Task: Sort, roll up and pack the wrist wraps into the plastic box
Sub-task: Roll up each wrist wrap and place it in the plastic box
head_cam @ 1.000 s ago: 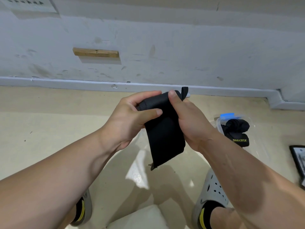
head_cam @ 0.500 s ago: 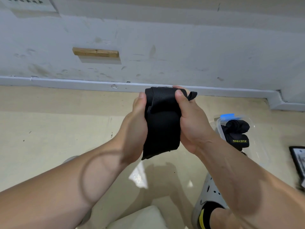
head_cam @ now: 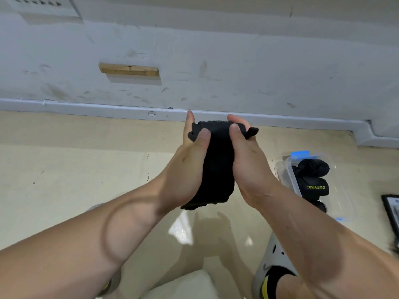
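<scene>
Above the floor [head_cam: 86,169], the left hand [head_cam: 190,169] and right hand [head_cam: 248,167] clasp a half-rolled black wrap [head_cam: 220,165], thumbs pressed on top (tail hanging loose below). A slack pinch could let the roll unwind short of the box [head_cam: 289,169], at right.

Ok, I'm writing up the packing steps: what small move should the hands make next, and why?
Likely wind the rolled top one more turn downward. The left hand and right hand pinch the rolled upper end of the wrap, but its loose tail hangs unrolled between the palms, so it isn't ready for the box holding other wraps.
</scene>
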